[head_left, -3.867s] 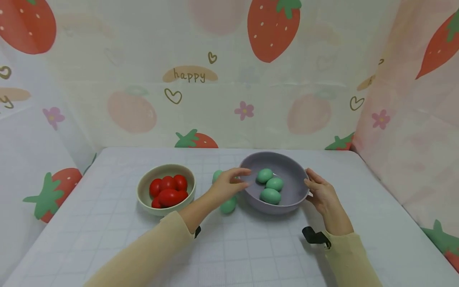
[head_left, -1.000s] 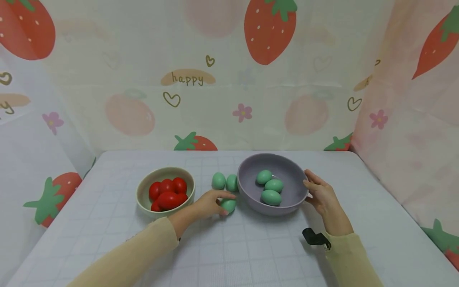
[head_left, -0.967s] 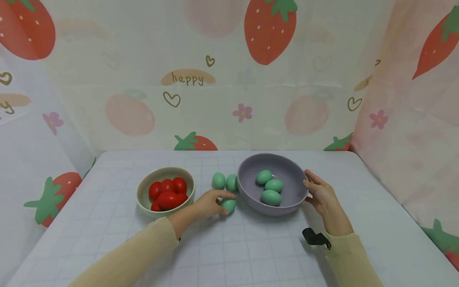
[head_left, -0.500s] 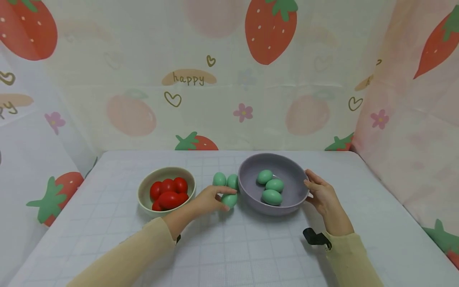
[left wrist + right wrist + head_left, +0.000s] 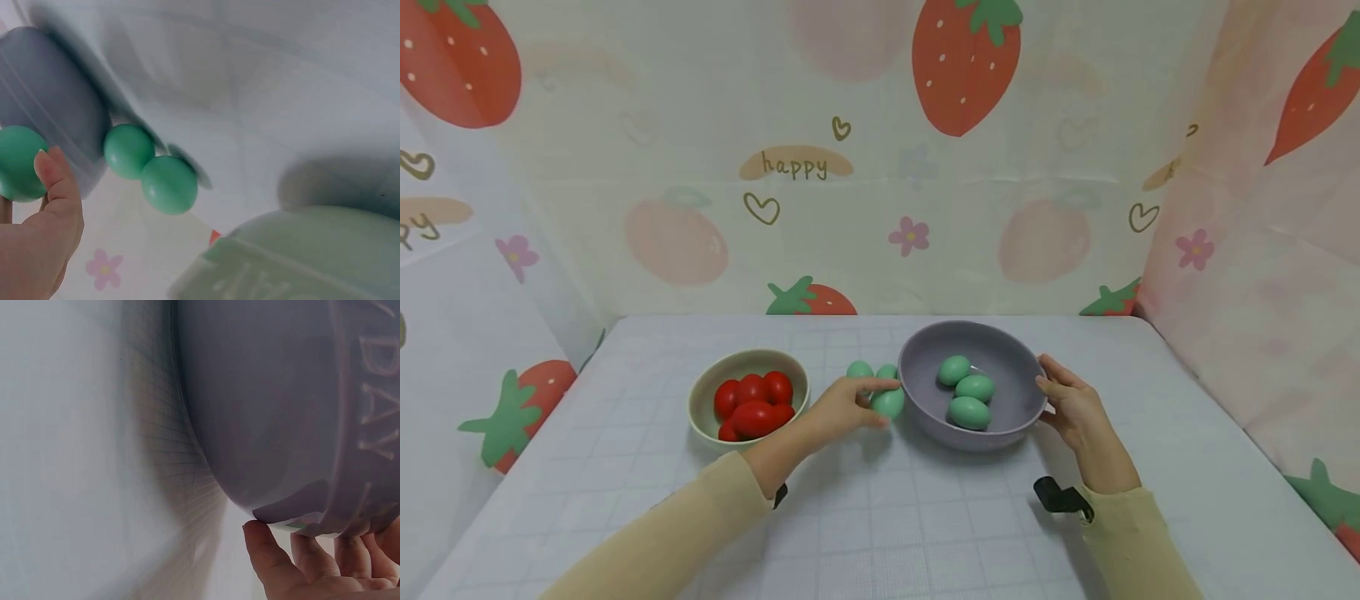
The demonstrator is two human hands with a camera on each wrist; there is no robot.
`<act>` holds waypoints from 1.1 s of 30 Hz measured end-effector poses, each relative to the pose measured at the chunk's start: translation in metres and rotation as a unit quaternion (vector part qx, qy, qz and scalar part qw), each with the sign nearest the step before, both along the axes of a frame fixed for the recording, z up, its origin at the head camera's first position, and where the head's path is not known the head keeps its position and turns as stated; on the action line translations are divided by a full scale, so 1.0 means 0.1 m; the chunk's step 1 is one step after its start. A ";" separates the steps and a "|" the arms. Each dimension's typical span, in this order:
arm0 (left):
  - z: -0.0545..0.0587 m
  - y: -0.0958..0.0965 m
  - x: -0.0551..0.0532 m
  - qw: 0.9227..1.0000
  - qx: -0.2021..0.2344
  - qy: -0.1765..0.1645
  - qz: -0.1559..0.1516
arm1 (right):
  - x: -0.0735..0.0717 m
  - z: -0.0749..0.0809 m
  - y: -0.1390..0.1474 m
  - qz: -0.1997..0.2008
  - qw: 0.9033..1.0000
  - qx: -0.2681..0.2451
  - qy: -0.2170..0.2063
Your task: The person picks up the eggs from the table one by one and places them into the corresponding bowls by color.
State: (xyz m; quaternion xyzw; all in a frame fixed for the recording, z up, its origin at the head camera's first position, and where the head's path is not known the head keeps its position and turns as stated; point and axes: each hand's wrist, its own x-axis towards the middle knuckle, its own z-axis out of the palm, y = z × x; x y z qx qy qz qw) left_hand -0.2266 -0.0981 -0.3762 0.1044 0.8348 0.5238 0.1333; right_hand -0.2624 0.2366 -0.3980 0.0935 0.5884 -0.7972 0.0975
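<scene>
My left hand (image 5: 842,408) pinches a green egg (image 5: 889,405) between thumb and fingers, close to the left side of the purple bowl (image 5: 977,440). In the left wrist view the held egg (image 5: 22,164) overlaps the bowl's outer wall. Two more green eggs, a nearer one (image 5: 169,184) and one beside the bowl (image 5: 129,151), lie together on the table. Inside the purple bowl rest three green eggs (image 5: 975,387). My right hand (image 5: 1082,417) holds that bowl at its right rim, fingers against the wall in the right wrist view.
A pale green bowl (image 5: 698,417) with several shiny red egg-shaped pieces (image 5: 752,419) stands to the left, just beyond my left forearm. The table (image 5: 880,533) has a white gridded cover. Strawberry-printed cloth (image 5: 865,192) hangs behind and at both sides.
Earlier my left hand was by the purple bowl's left rim, then went down to the nearest green egg. It has since taken that egg up and towards the bowl. My right hand stays put.
</scene>
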 end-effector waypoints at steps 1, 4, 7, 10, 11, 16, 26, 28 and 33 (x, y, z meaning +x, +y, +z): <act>0.01 0.02 0.00 1.000 0.007 -0.002 0.002 | 0.00 0.00 0.00 -0.001 1.000 0.000 -0.001; 0.03 0.07 -0.01 0.999 0.029 -0.007 0.015 | 0.00 0.00 0.00 -0.002 1.000 0.004 -0.005; 0.06 0.12 -0.01 0.998 0.050 -0.008 0.027 | 0.00 0.01 0.00 0.001 1.000 0.011 -0.007; 0.10 0.19 -0.02 0.997 0.068 -0.004 0.035 | -0.01 0.02 0.00 0.004 1.000 0.015 -0.007; 0.11 0.21 -0.02 0.997 0.072 -0.001 0.037 | -0.01 0.02 0.00 0.005 1.000 0.017 -0.007; 0.15 0.32 -0.07 0.996 0.084 0.002 0.043 | -0.03 0.02 0.00 0.004 1.000 0.016 -0.009; 0.20 0.58 -0.19 0.995 0.079 -0.024 0.061 | -0.01 0.00 0.01 0.006 1.000 0.017 -0.005; 0.21 0.65 -0.21 0.995 0.075 -0.027 0.064 | -0.01 -0.01 0.01 0.007 1.000 0.018 -0.003; 0.20 0.82 -0.31 0.994 0.058 -0.037 0.081 | -0.01 -0.01 0.02 0.012 1.000 0.019 0.001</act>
